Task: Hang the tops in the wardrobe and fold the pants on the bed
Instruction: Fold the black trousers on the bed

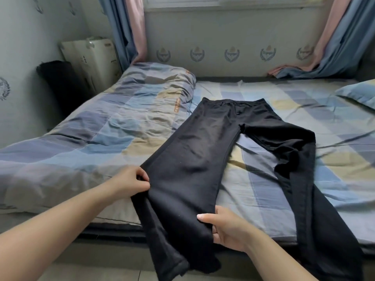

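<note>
Black pants lie spread on the bed, waistband toward the far wall, both legs running toward me and hanging over the near edge. My left hand pinches the outer edge of the left leg. My right hand grips the inner edge of the same leg, thumb on top of the cloth. The right leg lies loose and bent at the knee, touched by neither hand.
A folded checked quilt covers the bed's left part. A pillow sits at the far right. Curtains hang at both sides of the window. A dark bundle and a white box stand in the left corner.
</note>
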`<state>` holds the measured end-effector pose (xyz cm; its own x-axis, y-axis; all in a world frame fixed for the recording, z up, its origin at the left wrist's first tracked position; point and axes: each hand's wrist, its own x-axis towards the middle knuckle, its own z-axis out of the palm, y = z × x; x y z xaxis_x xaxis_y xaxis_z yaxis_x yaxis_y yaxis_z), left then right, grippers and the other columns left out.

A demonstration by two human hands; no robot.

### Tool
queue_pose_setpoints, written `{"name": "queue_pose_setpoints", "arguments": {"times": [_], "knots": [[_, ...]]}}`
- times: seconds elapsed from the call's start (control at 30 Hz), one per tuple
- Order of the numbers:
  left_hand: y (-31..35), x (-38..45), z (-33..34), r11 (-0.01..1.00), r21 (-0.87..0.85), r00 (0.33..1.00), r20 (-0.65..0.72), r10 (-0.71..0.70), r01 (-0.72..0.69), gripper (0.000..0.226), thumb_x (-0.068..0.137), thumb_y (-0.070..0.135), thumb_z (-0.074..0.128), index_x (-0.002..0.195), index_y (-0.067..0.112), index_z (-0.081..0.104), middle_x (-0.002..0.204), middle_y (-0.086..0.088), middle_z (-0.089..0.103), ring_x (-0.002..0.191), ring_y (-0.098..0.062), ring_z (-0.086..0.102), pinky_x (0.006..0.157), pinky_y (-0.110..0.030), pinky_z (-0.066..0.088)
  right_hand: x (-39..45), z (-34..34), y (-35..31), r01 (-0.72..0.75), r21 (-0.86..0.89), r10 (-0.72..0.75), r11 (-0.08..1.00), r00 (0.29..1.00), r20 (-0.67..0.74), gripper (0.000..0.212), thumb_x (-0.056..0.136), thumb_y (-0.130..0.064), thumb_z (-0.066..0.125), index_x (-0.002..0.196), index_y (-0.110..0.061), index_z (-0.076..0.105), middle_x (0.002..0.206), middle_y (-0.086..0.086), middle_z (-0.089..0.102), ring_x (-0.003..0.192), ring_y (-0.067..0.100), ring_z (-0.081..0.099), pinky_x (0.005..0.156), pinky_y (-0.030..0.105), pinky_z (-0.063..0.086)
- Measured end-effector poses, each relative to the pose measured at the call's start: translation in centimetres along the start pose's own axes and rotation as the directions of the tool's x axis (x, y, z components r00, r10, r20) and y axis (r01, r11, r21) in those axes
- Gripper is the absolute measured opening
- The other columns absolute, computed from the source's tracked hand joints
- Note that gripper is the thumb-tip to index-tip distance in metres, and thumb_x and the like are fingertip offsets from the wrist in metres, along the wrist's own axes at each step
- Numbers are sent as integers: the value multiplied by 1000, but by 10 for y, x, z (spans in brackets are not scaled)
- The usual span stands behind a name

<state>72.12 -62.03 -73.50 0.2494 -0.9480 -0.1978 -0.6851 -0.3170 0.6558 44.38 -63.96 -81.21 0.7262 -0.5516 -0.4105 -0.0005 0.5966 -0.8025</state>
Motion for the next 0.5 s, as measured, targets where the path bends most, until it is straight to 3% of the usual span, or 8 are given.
{"name": "queue_pose_setpoints", "arguments": {"times": [0.1, 0.17, 0.27, 0.4, 0.5], "knots": [[-21, -7, -8, 940, 337, 985, 173, -6, -53, 27, 71, 7, 58, 85, 30, 51, 85, 5, 57, 66, -8, 50, 52, -16, 37, 3, 0, 16, -93, -162, 83, 982, 994, -69, 25, 89, -12, 62, 113, -15, 60, 90, -5, 72, 65, 6, 63, 58, 19, 50], [-29, -9, -16, 934, 352, 979, 205, -6, -68, 33, 70, 5, 56, 85, 34, 51, 81, 7, 55, 65, -8, 48, 56, -19, 36, 5, -2, 19, -108, -232, 86, 967, 991, -102, 25, 90, -13, 61, 114, -14, 58, 83, -8, 71, 65, 8, 66, 60, 21, 52], [-29, -9, -24, 933, 355, 978, 211, -10, -67, 32, 73, 7, 60, 86, 35, 53, 82, 9, 52, 67, -5, 49, 59, -19, 37, 5, 0, 17, -109, -302, 65, 947, 987, -150, 25, 90, -14, 62, 114, -17, 58, 90, -8, 73, 77, 15, 71, 62, 24, 54], [-9, 3, -12, 889, 412, 977, 30, 209, -202, 28, 79, 19, 70, 95, 33, 51, 101, 5, 46, 90, -11, 51, 78, -22, 38, -1, -5, 6, -134, -436, 19, 890, 966, -258, 16, 92, -25, 61, 107, -21, 58, 96, 2, 69, 76, 15, 72, 55, 24, 53], [33, 15, 23, 829, 441, 866, -194, 461, -343, 30, 78, 22, 72, 105, 24, 58, 109, 0, 50, 102, -19, 50, 92, -35, 40, -31, -38, -17, -101, -448, -120, 889, 891, -437, 15, 91, -26, 61, 103, -17, 57, 83, 2, 71, 65, 10, 70, 53, 23, 53]]}}
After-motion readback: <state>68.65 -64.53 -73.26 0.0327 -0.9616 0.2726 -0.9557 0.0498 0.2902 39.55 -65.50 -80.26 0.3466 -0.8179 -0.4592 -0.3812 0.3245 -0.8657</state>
